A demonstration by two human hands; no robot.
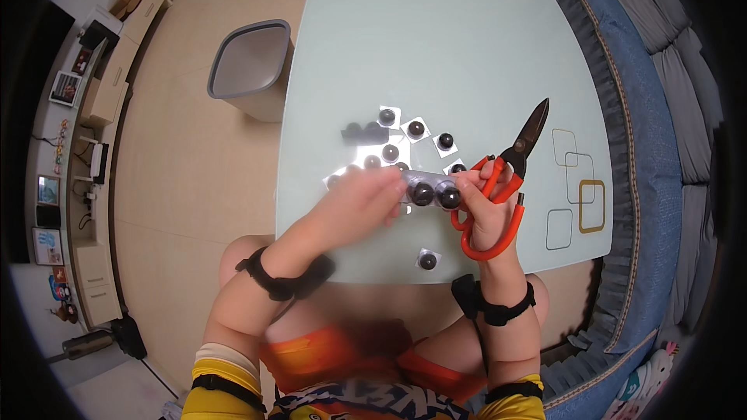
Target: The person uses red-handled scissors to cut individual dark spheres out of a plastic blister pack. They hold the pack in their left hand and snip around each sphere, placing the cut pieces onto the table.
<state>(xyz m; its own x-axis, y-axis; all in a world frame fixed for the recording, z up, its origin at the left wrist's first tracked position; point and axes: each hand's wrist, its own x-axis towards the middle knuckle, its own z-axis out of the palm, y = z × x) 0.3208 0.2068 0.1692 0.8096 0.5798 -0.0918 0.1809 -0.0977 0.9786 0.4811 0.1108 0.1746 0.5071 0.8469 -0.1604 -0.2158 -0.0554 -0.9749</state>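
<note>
Between my hands is a clear blister strip (435, 189) holding dark round balls. My left hand (359, 201) grips its left end. The fingertips of my right hand (487, 204) pinch the other end, and the orange handles of metal shears (528, 134) hang around that same hand, blades pointing up and away. Beyond the strip, several cut single blister squares, such as one with a dark ball (416, 129), lie on the frosted glass table (432, 41). Further blister pieces (390, 153) lie partly behind my left hand. One single square (428, 260) sits by the near edge.
A grey bin (251, 61) stands on the floor against the table's left side. A blue fabric-covered sofa (633, 99) runs along the right. Low cabinets (111, 87) line the far left wall. Rounded-square outlines decorate the tabletop at right.
</note>
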